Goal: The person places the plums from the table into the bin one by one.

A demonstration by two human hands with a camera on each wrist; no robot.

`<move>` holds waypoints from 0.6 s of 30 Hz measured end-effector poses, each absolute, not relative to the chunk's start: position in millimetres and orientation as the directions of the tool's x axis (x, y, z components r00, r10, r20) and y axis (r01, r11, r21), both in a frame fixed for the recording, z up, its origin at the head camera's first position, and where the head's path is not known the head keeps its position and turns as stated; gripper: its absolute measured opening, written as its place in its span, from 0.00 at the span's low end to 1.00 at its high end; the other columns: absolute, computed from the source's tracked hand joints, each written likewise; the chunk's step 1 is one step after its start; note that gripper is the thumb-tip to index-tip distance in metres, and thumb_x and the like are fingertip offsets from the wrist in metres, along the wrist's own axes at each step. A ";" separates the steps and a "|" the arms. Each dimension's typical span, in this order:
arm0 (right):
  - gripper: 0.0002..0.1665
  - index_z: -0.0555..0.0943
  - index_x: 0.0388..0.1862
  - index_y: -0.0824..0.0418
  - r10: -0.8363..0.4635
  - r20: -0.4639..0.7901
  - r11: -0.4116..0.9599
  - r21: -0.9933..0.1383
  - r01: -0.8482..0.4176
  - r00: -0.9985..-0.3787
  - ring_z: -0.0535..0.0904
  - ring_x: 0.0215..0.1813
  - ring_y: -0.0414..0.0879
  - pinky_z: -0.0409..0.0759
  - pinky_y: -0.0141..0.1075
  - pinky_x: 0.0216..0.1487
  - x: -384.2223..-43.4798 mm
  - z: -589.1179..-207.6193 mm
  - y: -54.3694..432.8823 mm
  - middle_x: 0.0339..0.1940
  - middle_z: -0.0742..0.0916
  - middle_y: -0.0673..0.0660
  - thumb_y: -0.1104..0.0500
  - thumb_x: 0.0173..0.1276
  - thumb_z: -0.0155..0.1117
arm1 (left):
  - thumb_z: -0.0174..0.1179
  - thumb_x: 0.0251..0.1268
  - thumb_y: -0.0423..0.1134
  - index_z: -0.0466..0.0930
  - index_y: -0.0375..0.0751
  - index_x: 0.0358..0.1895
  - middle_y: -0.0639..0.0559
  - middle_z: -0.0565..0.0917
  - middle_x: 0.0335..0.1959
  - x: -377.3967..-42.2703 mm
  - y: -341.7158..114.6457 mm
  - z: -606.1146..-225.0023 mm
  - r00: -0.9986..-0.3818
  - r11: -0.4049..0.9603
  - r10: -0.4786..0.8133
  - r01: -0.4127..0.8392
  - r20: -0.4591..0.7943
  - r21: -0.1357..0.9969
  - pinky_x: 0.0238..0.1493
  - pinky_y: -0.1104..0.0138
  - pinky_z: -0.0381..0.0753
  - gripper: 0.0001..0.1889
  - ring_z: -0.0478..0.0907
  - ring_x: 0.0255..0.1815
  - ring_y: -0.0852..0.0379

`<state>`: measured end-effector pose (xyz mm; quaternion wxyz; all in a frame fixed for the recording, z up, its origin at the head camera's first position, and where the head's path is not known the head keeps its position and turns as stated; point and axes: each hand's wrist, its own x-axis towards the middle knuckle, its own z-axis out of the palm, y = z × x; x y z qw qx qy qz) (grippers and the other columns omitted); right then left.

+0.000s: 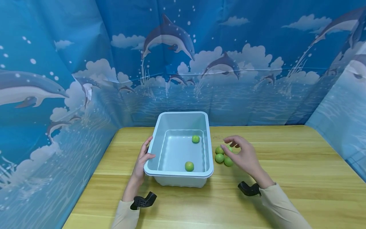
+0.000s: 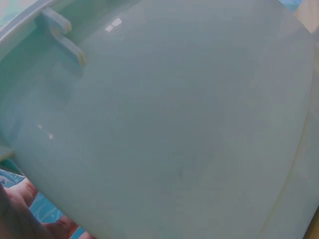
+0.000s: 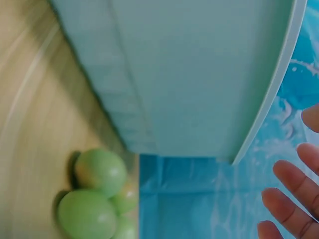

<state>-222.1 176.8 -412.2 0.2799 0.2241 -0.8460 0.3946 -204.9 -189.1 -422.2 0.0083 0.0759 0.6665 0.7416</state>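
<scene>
A pale blue plastic bin (image 1: 183, 181) stands on the table, its long sides running away from me. My left hand (image 1: 140, 160) grips its left rim, thumb over the edge and fingers along the outside wall. In the left wrist view the bin's side wall (image 2: 179, 119) fills most of the picture. Two small round green fruits lie inside, one near the back (image 1: 195, 139) and one near the front (image 1: 189, 166). Over a cluster of several more green fruits (image 1: 219, 158) beside the bin, my right hand (image 1: 243, 156) hovers with fingers loosely bent and nothing held.
Both bin and fruits are on a wooden table (image 1: 297, 165). A blue curtain printed with dolphins (image 1: 246, 95) hangs behind the table and along its sides. Each wrist wears a black camera mount, on the left (image 1: 144, 201) and the right (image 1: 249, 189).
</scene>
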 end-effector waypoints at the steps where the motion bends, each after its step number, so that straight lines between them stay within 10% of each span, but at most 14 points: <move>1: 0.13 0.82 0.42 0.60 -0.158 0.639 0.596 -0.546 -0.588 -0.753 0.77 0.35 0.46 0.74 0.43 0.38 -222.1 -414.0 179.0 0.39 0.84 0.52 0.62 0.57 0.71 | 0.46 0.62 0.32 0.51 0.56 0.74 0.49 0.48 0.73 -204.8 -189.1 -422.2 -0.988 -0.112 0.114 0.089 0.102 0.990 0.62 0.47 0.49 0.36 0.47 0.70 0.45; 18: 0.19 0.82 0.44 0.62 -0.208 0.401 0.722 -0.553 -0.416 -0.892 0.78 0.33 0.47 0.72 0.40 0.31 -226.3 -450.8 200.5 0.40 0.85 0.57 0.52 0.59 0.70 | 0.45 0.63 0.32 0.51 0.56 0.74 0.50 0.48 0.73 -204.8 -189.5 -423.1 -0.987 -0.104 0.116 0.098 0.110 0.990 0.62 0.46 0.48 0.35 0.46 0.70 0.45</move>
